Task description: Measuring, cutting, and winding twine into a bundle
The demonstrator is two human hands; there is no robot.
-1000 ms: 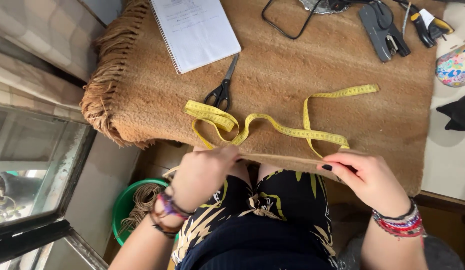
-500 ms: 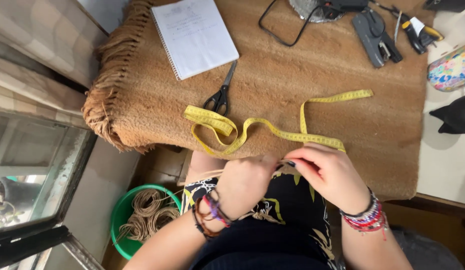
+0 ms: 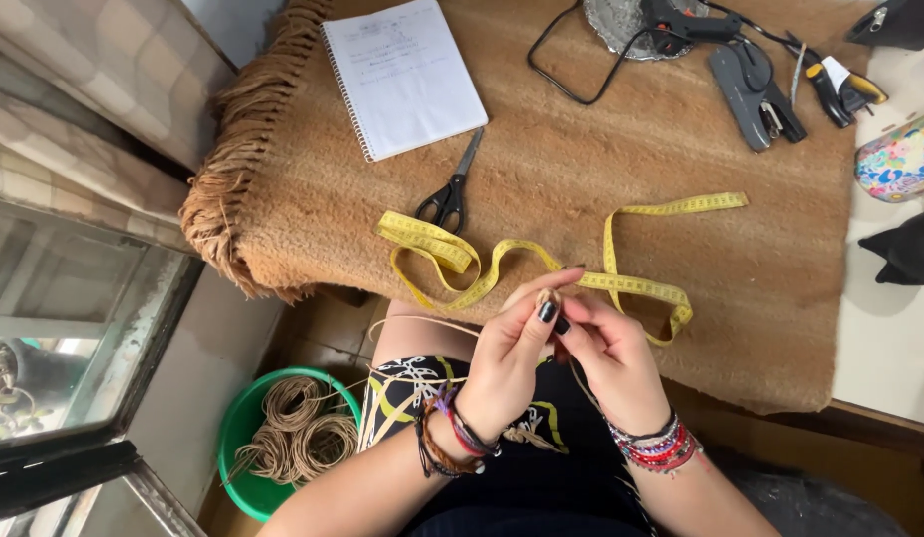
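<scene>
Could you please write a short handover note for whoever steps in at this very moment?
Left hand and right hand: together above the lap, fingertips pinching the end of a thin tan cord.
The cord runs left, down toward coils in the green bucket on the floor.
Yellow tape measure, scissors and notebook lie untouched on the brown mat.
Done: cord end picked up. Left: cannot tell from this view.

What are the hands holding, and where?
Both hands, left and right, pinch a thin tan cord at its small knotted end, between the fingertips, above the tape measure.
</scene>
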